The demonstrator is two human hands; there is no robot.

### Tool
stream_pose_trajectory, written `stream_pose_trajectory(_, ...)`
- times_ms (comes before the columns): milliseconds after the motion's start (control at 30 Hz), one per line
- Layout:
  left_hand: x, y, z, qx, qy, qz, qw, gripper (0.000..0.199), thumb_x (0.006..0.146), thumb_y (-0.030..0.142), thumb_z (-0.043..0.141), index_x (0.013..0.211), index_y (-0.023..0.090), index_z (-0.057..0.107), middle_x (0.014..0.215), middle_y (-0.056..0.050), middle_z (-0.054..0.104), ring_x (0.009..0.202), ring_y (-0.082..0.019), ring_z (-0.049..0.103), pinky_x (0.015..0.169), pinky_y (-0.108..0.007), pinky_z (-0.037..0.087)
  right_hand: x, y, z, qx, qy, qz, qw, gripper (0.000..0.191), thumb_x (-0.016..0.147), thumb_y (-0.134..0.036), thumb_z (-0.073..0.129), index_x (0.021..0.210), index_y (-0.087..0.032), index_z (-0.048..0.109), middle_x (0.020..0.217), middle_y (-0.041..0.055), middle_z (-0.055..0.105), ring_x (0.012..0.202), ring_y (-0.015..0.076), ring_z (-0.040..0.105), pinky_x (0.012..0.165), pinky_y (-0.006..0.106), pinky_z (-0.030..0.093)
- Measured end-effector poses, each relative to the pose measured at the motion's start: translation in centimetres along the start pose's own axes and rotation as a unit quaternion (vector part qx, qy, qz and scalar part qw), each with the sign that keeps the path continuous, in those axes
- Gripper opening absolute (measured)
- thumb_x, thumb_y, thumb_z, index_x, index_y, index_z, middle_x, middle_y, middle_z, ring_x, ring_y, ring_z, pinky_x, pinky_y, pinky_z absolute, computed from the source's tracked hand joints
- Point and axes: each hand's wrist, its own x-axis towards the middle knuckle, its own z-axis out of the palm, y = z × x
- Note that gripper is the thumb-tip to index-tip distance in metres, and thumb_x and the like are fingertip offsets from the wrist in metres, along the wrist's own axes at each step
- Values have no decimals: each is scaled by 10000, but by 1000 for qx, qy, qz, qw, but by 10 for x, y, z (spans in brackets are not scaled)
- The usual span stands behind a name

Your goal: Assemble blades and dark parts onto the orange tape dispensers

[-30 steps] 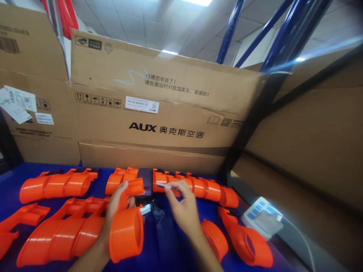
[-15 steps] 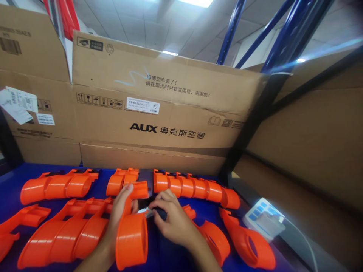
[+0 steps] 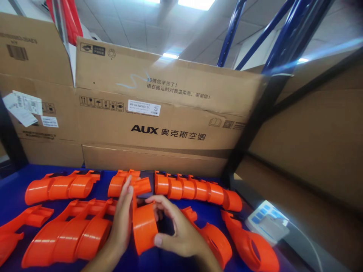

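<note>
Hands (image 3: 123,219), two, on one orange holder (image 3: 145,228); six holders (image 3: 188,189) back right.

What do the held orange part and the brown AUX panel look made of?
Orange part: probably molded plastic, semi-gloss; uniform color, smooth curves, soft highlights. Exact polymer can't be told.
AUX panel: likely corrugated cardboard, mostly matte; brown, creased, with printed handling icons.
</note>
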Motion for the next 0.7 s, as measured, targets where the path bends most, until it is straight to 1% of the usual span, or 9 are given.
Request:
stream_pose_trajectory(67,-5,2,-2,69,-39,82,994,638,958,613,511,1535,347,446,1600,-65,468,1493,-313,377,1194,-472,344,0,6,-1,2,56,-13,998,688,859,-588,721,1417,-266,479,1219,102,622,1037,272,609,927,413,502)
stream_pose_trajectory(100,-7,5,-2,123,-72,130,981,670,948,607,531,1556,350,412,1635,-63,412,1517,-329,326,1214,-499,307,0,9,-2,1,85,-19,996,671,871,-582,710,1414,-267,473,1245,109,611,1069,280,608,955,422,495)
stream_pose_trajectory(167,-11,12,-3,241,-143,227,933,759,876,576,665,1554,342,415,1638,-84,393,1511,-375,313,1214,-559,281,0,14,-4,-1,126,-27,992,672,888,-580,690,1434,-265,455,1315,126,582,1132,297,599,1006,444,479)
stream_pose_trajectory(233,-13,21,-4,334,-183,289,878,836,773,524,805,1513,355,456,1589,-104,449,1461,-401,378,1190,-597,303,-1,16,-6,-6,142,-35,989,696,896,-590,674,1463,-261,441,1349,137,571,1164,308,594,1031,457,471)
stream_pose_trajectory(300,-12,32,-5,386,-197,316,844,847,724,493,859,1471,377,477,1537,-109,505,1399,-404,448,1158,-611,341,-1,16,-7,-16,146,-44,988,713,888,-600,680,1472,-262,447,1374,140,568,1191,317,587,1045,461,466)
stream_pose_trajectory(367,-11,45,-9,427,-215,327,815,819,737,484,854,1461,386,483,1515,-106,533,1366,-406,477,1135,-618,357,-1,13,-6,-21,140,-50,989,741,877,-611,689,1485,-265,444,1391,143,568,1206,323,585,1052,466,463)
stream_pose_trajectory(533,-6,82,-29,526,-309,351,710,795,793,493,808,1506,368,480,1453,-107,613,1299,-422,537,1105,-610,355,0,5,1,-1,93,-53,994,806,877,-627,684,1537,-260,404,1431,155,565,1210,326,596,1027,472,479)
stream_pose_trajectory(633,14,103,-49,565,-324,365,665,753,813,544,772,1488,347,501,1436,-103,631,1290,-402,554,1108,-570,352,0,6,0,6,73,-49,996,741,917,-591,654,1540,-272,410,1414,147,594,1154,305,622,995,457,487)
stream_pose_trajectory(700,39,117,-66,602,-292,357,652,757,829,580,737,1498,328,486,1444,-104,625,1301,-383,547,1112,-541,350,1,9,-2,7,87,-48,995,666,952,-564,615,1524,-275,435,1371,139,628,1112,289,629,969,444,492)
